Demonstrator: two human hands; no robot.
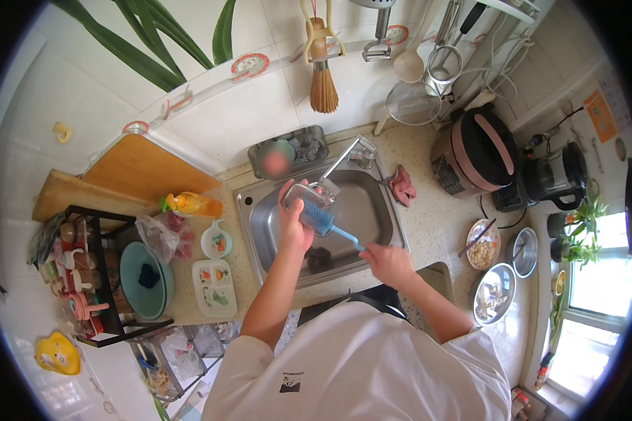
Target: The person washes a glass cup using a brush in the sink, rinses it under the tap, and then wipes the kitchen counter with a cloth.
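Observation:
My left hand (pixel 296 223) grips a clear glass jar (pixel 295 193), tilted on its side above the steel sink (pixel 371 210). A blue bottle brush (pixel 318 217) has its bristle head at the jar, partly inside it as far as I can see. Its light blue handle (pixel 350 237) runs to my right hand (pixel 388 263), which is closed around the end. Close beyond the jar is the spout of the faucet (pixel 342 158). A dark scouring pad or similar clump (pixel 318 258) lies on the sink floor below my left wrist.
Left of the sink stand an orange pump bottle (pixel 197 204), a small handled bowl (pixel 216 243), a divided plate (pixel 214 297) and teal basins (pixel 168 294). On the right are a pink cloth (pixel 402 187), a rice cooker (pixel 471 152) and a steel bowl of food (pixel 511 276). A whisk brush (pixel 324 94) hangs behind.

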